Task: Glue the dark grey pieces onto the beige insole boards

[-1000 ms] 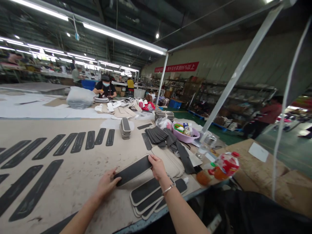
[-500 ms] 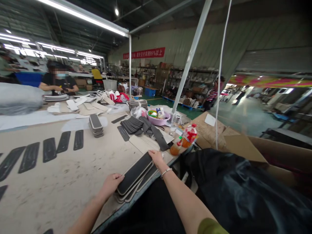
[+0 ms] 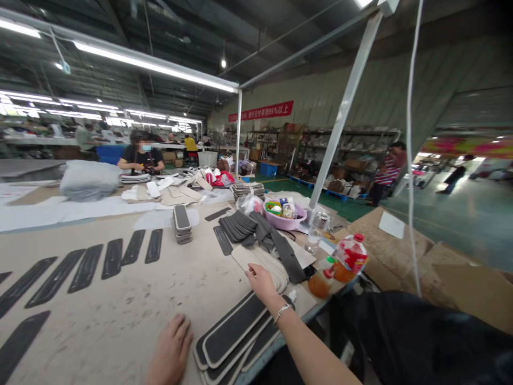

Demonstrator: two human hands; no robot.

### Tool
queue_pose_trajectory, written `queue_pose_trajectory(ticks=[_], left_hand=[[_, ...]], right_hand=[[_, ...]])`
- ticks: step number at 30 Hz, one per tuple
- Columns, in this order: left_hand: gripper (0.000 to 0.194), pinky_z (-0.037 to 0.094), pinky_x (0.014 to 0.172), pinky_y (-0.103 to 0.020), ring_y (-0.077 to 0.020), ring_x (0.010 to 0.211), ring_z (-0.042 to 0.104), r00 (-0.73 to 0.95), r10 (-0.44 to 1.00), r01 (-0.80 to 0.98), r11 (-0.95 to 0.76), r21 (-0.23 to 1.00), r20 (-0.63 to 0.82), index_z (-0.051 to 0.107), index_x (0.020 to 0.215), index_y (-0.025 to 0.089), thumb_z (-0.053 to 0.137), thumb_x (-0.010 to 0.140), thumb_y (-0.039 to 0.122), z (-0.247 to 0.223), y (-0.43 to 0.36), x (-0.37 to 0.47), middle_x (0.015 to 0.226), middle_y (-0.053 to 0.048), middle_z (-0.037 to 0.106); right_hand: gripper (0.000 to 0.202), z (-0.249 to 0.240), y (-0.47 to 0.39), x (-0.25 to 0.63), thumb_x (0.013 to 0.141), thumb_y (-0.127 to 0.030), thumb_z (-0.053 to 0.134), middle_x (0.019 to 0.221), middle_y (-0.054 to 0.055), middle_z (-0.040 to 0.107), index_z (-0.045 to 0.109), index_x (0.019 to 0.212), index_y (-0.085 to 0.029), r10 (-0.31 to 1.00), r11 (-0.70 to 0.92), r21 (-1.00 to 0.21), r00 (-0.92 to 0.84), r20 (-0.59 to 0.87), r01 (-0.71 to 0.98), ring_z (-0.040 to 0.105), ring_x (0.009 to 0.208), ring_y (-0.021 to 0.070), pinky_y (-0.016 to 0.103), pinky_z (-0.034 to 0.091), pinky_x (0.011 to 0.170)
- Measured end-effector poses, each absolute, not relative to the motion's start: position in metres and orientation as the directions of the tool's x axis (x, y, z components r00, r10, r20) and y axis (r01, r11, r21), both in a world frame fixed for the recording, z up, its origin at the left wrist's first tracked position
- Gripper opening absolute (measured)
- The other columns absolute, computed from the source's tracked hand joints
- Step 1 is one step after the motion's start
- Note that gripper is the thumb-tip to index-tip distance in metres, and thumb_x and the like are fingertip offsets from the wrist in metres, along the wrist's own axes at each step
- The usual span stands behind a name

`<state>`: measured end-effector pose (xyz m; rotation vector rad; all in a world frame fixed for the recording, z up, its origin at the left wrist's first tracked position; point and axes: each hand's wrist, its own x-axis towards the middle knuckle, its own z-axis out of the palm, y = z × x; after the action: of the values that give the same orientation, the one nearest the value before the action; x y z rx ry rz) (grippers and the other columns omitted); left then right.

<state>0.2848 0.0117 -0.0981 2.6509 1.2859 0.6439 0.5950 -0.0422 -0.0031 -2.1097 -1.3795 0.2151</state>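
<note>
A stack of dark grey oblong pads with pale rims [image 3: 236, 329] lies at the table's near edge. My right hand [image 3: 259, 283] is beyond its upper end, over a pile of cream oblong pieces [image 3: 274, 267]; its fingers are pressed together, and what they hold, if anything, is too small to make out. Left of the stack, my left hand [image 3: 172, 345] rests on the table, holding nothing, its fingers lightly spread. Several dark glossy strips [image 3: 85, 267] lie in a row at the left. Folded dark grey pieces [image 3: 238, 226] sit beyond the cream pile.
A small stack of pads [image 3: 182, 223] stands mid-table. At the right are a pink basin [image 3: 285, 222], bottles of orange liquid [image 3: 349, 256] and a metal post [image 3: 347, 107]. A masked person [image 3: 141, 155] sits across the table. Black fabric [image 3: 425, 331] hangs at the lower right.
My left hand has let go of the top pad and come down on the table. My right hand has left the stack for the cream pile. The view has shifted left and up.
</note>
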Motion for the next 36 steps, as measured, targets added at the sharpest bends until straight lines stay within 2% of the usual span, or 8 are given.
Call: queue_pose_trajectory(ticks=[4, 9, 15, 21, 25, 28, 32, 36], left_hand=[[0.039, 0.048, 0.097, -0.039, -0.0251, 0.112, 0.057, 0.534, 0.746, 0.713, -0.65, 0.263, 0.397, 0.065, 0.107, 0.019, 0.038, 0.085, 0.037, -0.104, 0.004, 0.284, 0.118, -0.009, 0.063], [0.03, 0.052, 0.09, -0.032, -0.0213, 0.105, 0.061, 0.562, 0.638, 0.687, -0.714, 0.132, 0.526, 0.063, 0.107, 0.023, 0.048, 0.083, 0.033, -0.099, 0.001, 0.281, 0.113, -0.005, 0.066], [0.029, 0.054, 0.086, -0.029, -0.0212, 0.102, 0.062, 0.611, 0.581, 0.681, -0.732, 0.018, 0.538, 0.062, 0.105, 0.024, 0.053, 0.081, 0.037, -0.088, -0.002, 0.282, 0.109, -0.006, 0.068], [0.029, 0.055, 0.086, -0.034, -0.0222, 0.102, 0.062, 0.629, 0.595, 0.686, -0.728, 0.002, 0.5, 0.062, 0.106, 0.023, 0.054, 0.08, 0.033, -0.081, -0.006, 0.285, 0.109, -0.006, 0.067], [0.029, 0.054, 0.087, -0.031, -0.0218, 0.102, 0.063, 0.593, 0.616, 0.672, -0.734, 0.104, 0.518, 0.064, 0.104, 0.024, 0.056, 0.079, 0.035, -0.085, -0.005, 0.283, 0.11, -0.007, 0.067], [0.028, 0.053, 0.086, -0.027, -0.0197, 0.099, 0.064, 0.474, 0.706, 0.669, -0.677, 0.307, 0.526, 0.066, 0.103, 0.024, 0.051, 0.082, 0.036, -0.086, -0.005, 0.281, 0.109, -0.007, 0.068], [0.029, 0.054, 0.082, -0.025, -0.0171, 0.089, 0.067, 0.309, 0.845, 0.595, -0.53, 0.604, 0.438, 0.069, 0.096, 0.023, 0.047, 0.084, 0.039, -0.077, -0.004, 0.283, 0.095, -0.005, 0.072], [0.03, 0.056, 0.074, -0.027, -0.018, 0.078, 0.068, 0.248, 0.925, 0.523, -0.379, 0.764, 0.289, 0.07, 0.094, 0.023, 0.054, 0.076, 0.042, -0.063, -0.005, 0.285, 0.089, -0.004, 0.073]], right_hand=[[0.026, 0.0, 0.026, 0.586, 0.085, -0.027, 0.05, 0.101, 0.009, 0.067, 0.063, 0.105, -0.016, 0.904, -0.3, -0.455, 0.402, 0.145, 0.838, 0.061, 0.093, 0.0176, 0.023, 0.042, 0.082], [0.025, -0.009, 0.093, 0.581, 0.079, -0.015, 0.055, 0.099, 0.019, 0.067, 0.065, 0.101, -0.009, 0.922, -0.353, -0.302, 0.385, 0.05, 0.885, 0.062, 0.097, 0.0243, 0.028, 0.044, 0.079], [0.014, -0.025, 0.124, 0.576, 0.077, -0.011, 0.059, 0.088, 0.024, 0.068, 0.07, 0.084, -0.007, 0.971, -0.235, -0.165, 0.225, -0.077, 0.958, 0.064, 0.092, 0.0283, 0.034, 0.047, 0.079], [0.021, -0.027, 0.128, 0.58, 0.087, -0.028, 0.057, 0.098, 0.011, 0.067, 0.065, 0.094, -0.01, 0.983, -0.131, -0.09, 0.118, -0.137, 0.987, 0.061, 0.096, 0.0206, 0.04, 0.047, 0.087], [0.014, -0.017, 0.123, 0.578, 0.086, -0.015, 0.056, 0.097, 0.015, 0.066, 0.065, 0.092, -0.006, 0.991, -0.089, -0.096, 0.079, -0.106, 0.991, 0.061, 0.097, 0.0224, 0.037, 0.046, 0.086], [0.02, -0.009, 0.112, 0.557, 0.082, -0.005, 0.05, 0.097, 0.021, 0.066, 0.067, 0.092, -0.005, 0.997, -0.073, -0.132, 0.068, -0.045, 0.989, 0.062, 0.097, 0.0252, 0.032, 0.045, 0.082], [0.022, -0.006, 0.078, 0.503, 0.081, -0.014, 0.049, 0.094, 0.016, 0.068, 0.069, 0.091, -0.011, 0.997, -0.073, -0.231, 0.074, -0.004, 0.97, 0.064, 0.09, 0.0234, 0.027, 0.046, 0.074], [0.023, -0.008, 0.033, 0.448, 0.078, -0.02, 0.049, 0.082, 0.006, 0.071, 0.071, 0.08, -0.02, 0.994, -0.111, -0.396, 0.097, -0.055, 0.912, 0.066, 0.079, 0.0188, 0.023, 0.045, 0.066]])
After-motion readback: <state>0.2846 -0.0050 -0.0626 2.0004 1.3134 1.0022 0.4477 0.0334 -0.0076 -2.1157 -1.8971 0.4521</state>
